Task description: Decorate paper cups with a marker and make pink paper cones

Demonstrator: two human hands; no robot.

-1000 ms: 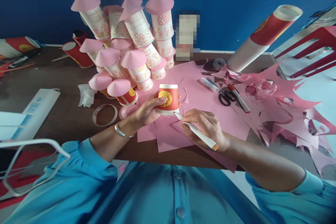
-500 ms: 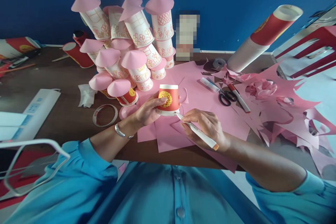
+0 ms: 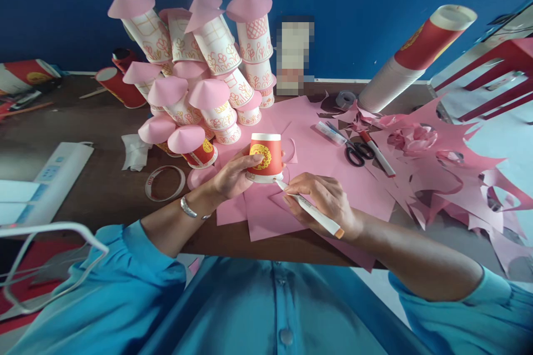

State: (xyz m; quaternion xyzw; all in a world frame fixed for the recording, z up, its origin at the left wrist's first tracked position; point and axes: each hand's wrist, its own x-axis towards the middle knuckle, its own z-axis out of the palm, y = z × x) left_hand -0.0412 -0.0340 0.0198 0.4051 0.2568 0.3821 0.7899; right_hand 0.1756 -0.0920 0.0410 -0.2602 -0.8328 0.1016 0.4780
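My left hand grips a red paper cup with a gold emblem, held upside down with its white rim band at the bottom. The thumb lies across the front; the other fingers are mostly behind the cup. My right hand is closed around a white marker with an orange end. The marker's tip meets the white band at the cup's lower right. Beneath both hands lie sheets of pink paper. Left of the cup stands a small red cup under a pink paper cone.
Stacked white cups with drawn flowers and pink cones stand at the back left. Black scissors, a red-capped marker and pink scraps lie right. A tape roll lies left; a tall cup stack leans at the back.
The marker tip has shifted slightly left along the cup's white band. The whole view has drifted a little; both hands keep their holds.
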